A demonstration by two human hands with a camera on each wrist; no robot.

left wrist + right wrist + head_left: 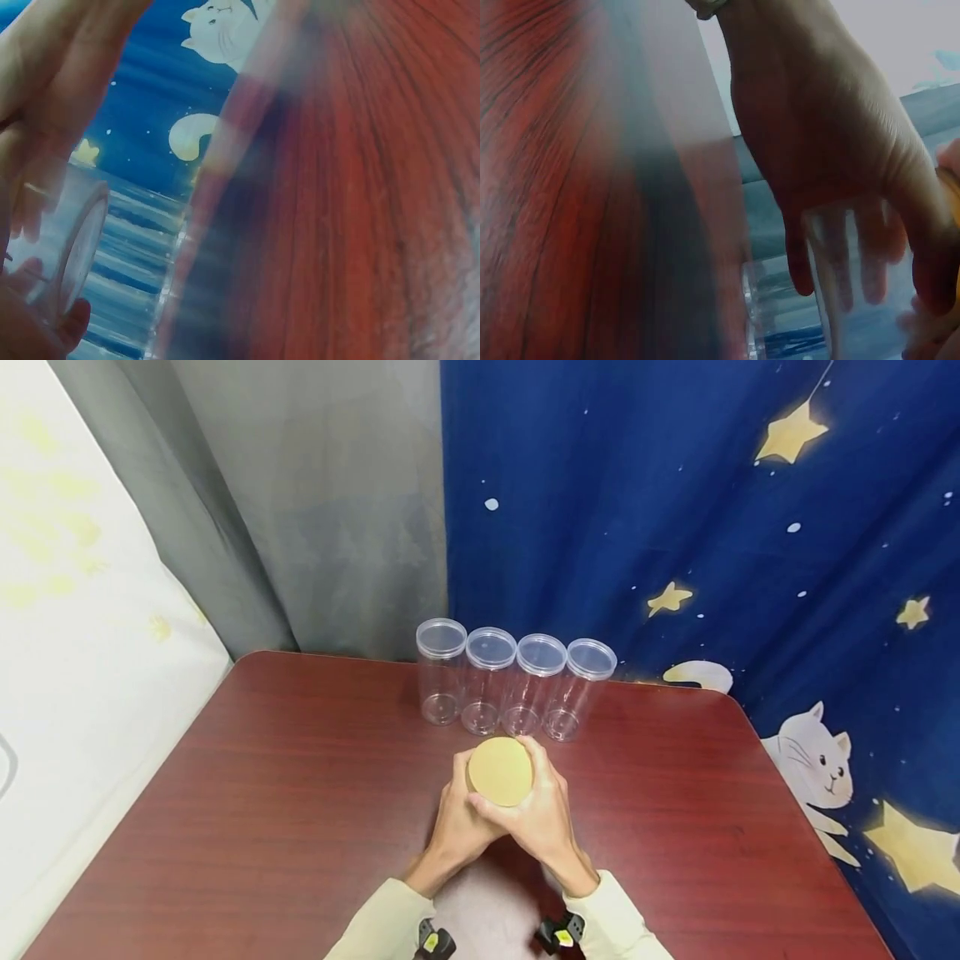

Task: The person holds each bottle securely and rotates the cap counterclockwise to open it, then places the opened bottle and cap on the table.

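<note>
A clear plastic jar with a round yellow lid is between my two hands, lid facing up. My left hand grips the jar's body; its fingers show through the clear wall in the right wrist view. At the lid, my right hand has its thumb bent along the near rim and its fingers round the far right side. The jar's round bottom shows in the left wrist view. Seen from above, the hands and lid hide most of the body.
Several clear jars with translucent lids stand in a row near the back edge of the red-brown wooden table. Behind it hang a grey curtain and a blue star-patterned curtain. A white cloth hangs at the left.
</note>
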